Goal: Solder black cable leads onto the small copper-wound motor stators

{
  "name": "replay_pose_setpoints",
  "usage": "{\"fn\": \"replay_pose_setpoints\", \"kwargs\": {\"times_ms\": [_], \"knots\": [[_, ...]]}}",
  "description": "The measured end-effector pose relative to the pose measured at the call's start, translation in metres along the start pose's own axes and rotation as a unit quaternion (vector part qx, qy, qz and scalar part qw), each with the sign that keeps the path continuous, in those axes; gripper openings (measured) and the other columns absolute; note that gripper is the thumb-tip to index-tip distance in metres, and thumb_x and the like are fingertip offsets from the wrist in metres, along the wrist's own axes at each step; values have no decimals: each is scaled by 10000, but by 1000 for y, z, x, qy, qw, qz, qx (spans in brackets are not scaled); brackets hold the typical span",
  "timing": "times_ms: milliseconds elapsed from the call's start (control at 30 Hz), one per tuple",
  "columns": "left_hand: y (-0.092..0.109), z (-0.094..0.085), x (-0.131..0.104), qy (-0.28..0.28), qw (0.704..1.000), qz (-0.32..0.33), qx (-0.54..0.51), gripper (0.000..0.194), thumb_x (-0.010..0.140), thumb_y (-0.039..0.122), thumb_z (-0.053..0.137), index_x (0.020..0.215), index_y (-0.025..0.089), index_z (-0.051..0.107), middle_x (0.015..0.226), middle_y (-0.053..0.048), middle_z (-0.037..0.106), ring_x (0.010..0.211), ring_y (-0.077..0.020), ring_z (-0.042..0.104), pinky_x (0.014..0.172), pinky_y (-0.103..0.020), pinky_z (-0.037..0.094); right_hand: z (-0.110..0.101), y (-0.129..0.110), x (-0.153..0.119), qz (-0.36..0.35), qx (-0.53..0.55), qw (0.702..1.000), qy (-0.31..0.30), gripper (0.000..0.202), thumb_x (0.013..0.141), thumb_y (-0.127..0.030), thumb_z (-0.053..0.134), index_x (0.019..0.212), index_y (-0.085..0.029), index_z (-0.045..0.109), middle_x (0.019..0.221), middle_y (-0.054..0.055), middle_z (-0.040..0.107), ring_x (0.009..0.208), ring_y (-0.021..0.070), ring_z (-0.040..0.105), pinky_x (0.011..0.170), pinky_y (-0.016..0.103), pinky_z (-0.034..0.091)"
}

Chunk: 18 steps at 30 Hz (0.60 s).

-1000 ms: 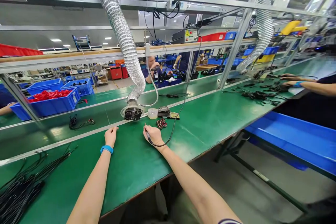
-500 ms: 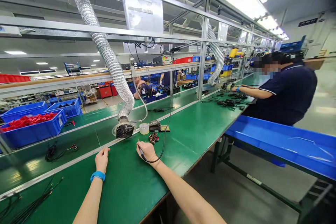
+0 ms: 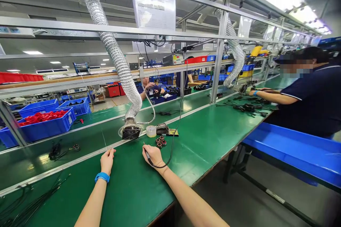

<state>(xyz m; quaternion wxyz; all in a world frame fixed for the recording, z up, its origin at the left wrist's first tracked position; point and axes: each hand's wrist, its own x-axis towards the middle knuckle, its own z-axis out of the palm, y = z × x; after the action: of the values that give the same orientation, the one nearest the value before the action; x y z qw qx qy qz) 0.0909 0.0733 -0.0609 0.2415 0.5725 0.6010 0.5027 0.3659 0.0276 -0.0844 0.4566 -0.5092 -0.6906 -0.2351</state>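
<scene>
My left hand (image 3: pixel 107 162), with a blue band at its wrist, is closed in a pinch on a thin solder wire (image 3: pixel 104 139) that sticks up from the fingers. My right hand (image 3: pixel 153 156) is wrapped round a soldering iron (image 3: pixel 148 156), whose black cable loops below the wrist and rises past the bench. Just beyond that hand lies a cluster of small round parts (image 3: pixel 161 142) with copper-coloured spots. Behind them are a tape roll (image 3: pixel 151 131) and a soldering iron stand (image 3: pixel 163 129). A fume fan (image 3: pixel 131 133) hangs on its duct between and beyond both hands.
Black cables (image 3: pixel 39 202) lie on the green bench (image 3: pixel 205 136) at near left. Blue bins (image 3: pixel 50 127), one with red pieces, stand at far left. To the right sits a co-worker (image 3: pixel 314 95) beside more cables (image 3: pixel 246 106). A blue tray (image 3: pixel 295 149) adjoins the bench edge.
The whole view has shifted, so bench and background appear farther right. Both hands keep their grips and stay in nearly the same places over the bench.
</scene>
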Motion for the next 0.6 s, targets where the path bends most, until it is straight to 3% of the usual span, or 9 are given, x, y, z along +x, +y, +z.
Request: {"fn": "replay_pose_setpoints", "kwargs": {"times_ms": [333, 600], "knots": [[1, 2, -9, -24, 1000, -11, 9, 705, 742, 801, 533, 897, 166, 795, 917, -128, 769, 827, -311, 681, 742, -381, 517, -12, -10, -2, 13, 101, 995, -1, 183, 924, -152, 493, 893, -200, 666, 722, 14, 706, 584, 125, 655, 597, 214, 434], [10, 7, -15, -82, 995, 17, 49, 652, 786, 777, 534, 858, 179, 784, 947, -110, 783, 944, -334, 705, 815, -375, 550, -21, -19, -2, 93, 190, 977, -2, 222, 967, -189, 467, 964, -199, 688, 780, 24, 732, 628, 136, 700, 639, 214, 505]]}}
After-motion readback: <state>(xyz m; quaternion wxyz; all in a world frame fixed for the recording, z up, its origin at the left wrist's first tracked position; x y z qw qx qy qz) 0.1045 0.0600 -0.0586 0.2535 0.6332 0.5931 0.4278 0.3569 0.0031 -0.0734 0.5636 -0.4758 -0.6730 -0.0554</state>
